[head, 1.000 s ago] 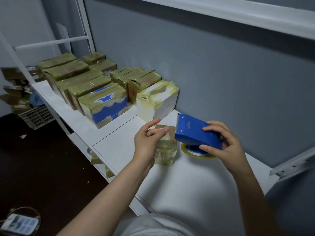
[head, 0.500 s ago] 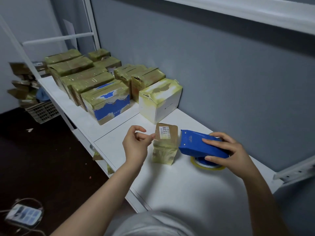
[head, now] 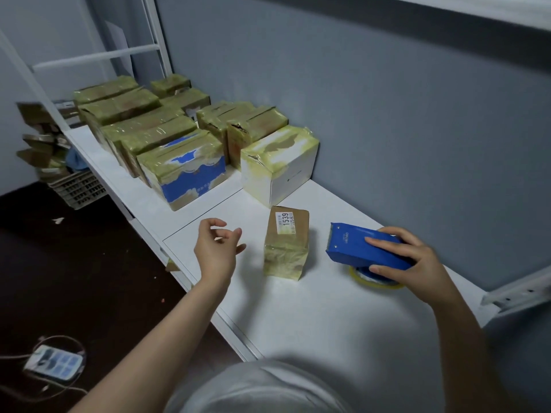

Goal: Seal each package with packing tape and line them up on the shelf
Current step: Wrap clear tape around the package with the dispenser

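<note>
Gripping the blue dispenser (head: 350, 244), right hand (head: 417, 262); tape roll (head: 376, 284) half-hidden beneath

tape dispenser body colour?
Solid blue, a small pale logo on top. The tape dispenser shows best in the head view, gripped by the right hand.

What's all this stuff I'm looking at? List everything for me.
small package: one, brown with white label, upright on shelf between hands
tape dispenser: one, blue, right of small package
tape roll: one, yellowish, under dispenser
taped packages: several, greenish-brown, rowed at shelf's far end
white box: one, white, row's near end
shelf: one, white, against grey wall
basket: one, grey, floor at left
power strip: one, white, floor lower left
left hand: one, empty, left of small package
right hand: one, grips tape dispenser
</note>
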